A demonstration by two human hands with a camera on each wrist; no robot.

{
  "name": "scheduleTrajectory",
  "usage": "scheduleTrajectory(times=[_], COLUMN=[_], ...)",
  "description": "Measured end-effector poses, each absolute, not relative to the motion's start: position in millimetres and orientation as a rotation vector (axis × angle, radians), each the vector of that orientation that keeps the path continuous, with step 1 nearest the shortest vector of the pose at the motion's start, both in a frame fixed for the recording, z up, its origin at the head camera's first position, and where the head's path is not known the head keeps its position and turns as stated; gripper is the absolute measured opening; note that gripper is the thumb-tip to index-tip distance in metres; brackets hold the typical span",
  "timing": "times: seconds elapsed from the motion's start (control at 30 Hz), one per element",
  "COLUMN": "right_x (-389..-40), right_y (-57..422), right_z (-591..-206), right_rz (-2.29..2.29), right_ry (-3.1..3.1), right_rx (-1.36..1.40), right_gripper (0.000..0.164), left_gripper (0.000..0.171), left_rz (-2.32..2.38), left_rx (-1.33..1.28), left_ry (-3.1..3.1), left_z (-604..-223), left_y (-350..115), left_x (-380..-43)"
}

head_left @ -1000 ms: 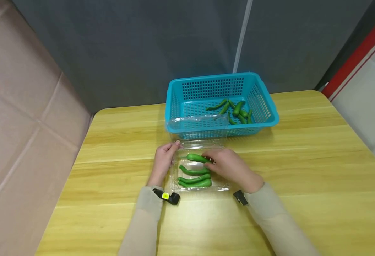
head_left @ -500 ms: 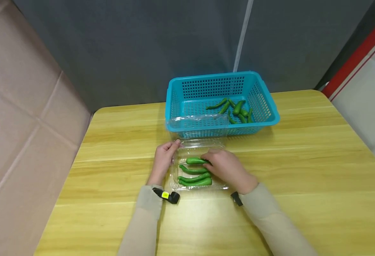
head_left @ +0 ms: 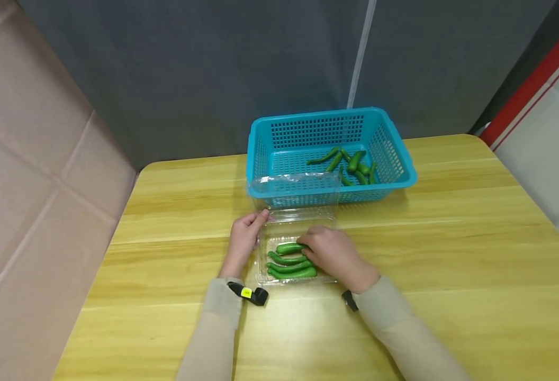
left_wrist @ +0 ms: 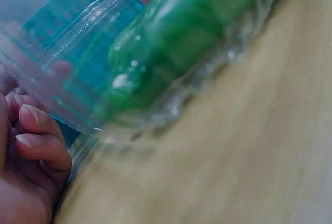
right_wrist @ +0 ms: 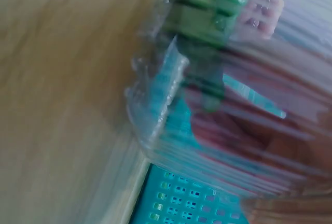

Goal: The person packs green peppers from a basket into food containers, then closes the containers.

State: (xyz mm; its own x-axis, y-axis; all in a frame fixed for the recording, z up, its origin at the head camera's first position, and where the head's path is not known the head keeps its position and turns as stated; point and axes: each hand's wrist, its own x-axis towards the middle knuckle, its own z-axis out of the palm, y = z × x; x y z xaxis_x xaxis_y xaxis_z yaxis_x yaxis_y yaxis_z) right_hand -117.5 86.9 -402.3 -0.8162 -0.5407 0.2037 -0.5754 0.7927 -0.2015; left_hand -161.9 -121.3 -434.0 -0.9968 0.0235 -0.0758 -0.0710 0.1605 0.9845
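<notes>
A clear plastic clamshell box (head_left: 284, 228) lies with its lid (head_left: 298, 186) raised at the back. My left hand (head_left: 243, 235) pinches the box's left rim, thumb on top. In the left wrist view, that hand's fingers (left_wrist: 41, 141) curl beside the clear wall. My right hand (head_left: 334, 254) reaches inside and holds the right end of a green chili pepper (head_left: 289, 248), the rearmost in the box. Three more chili peppers (head_left: 295, 273) lie side by side in front of it. Through the ribbed plastic, the right wrist view shows my right hand (right_wrist: 259, 130) blurred.
Behind the box stands a blue perforated basket (head_left: 403, 174) with several chili peppers (head_left: 355, 161) in it, mostly toward its right side. The raised lid overlaps the basket's front wall. Both sit on a wooden table (head_left: 460, 254), with a dark curtain (head_left: 203, 79) behind.
My right hand has moved toward me and slightly left with the chili pepper, bringing it close to the others in the box. The left hand has stayed at the rim.
</notes>
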Motion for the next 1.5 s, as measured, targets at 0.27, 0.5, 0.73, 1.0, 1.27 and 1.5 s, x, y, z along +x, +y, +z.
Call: scheduleTrajectory(times=[0.27, 0.5, 0.73, 1.0, 1.27, 1.5], right_x=[-116.1, -115.6, -117.4, -117.3, -116.3, -114.8], right_y=[85.8, 86.0, 86.4, 87.1, 87.5, 87.4], right_z=[-400.5, -402.2, -401.9, -399.7, -396.9, -395.2], right_rz=[0.353, 0.324, 0.333, 0.332, 0.382, 0.428], right_ry=[-2.873, -2.88, -2.866, -2.874, -2.898, -2.916], right_rx=[0.901, 0.903, 0.905, 0.912, 0.917, 0.919], right_gripper=[0.015, 0.018, 0.018, 0.016, 0.02, 0.026], left_gripper=[0.047, 0.046, 0.041, 0.039, 0.048, 0.037], left_rz=[2.005, 1.997, 1.989, 1.977, 1.993, 1.992], left_rx=[-0.06, -0.056, -0.03, -0.018, -0.037, -0.044], left_ry=[2.402, 2.404, 2.359, 2.364, 2.377, 2.35], left_z=[-446.8, -447.0, -424.7, -420.8, -445.5, -431.3], left_y=[-121.6, -121.1, -118.4, -117.5, -120.8, -120.2], left_x=[-167.4, -166.6, -159.4, -158.3, -168.6, -160.4])
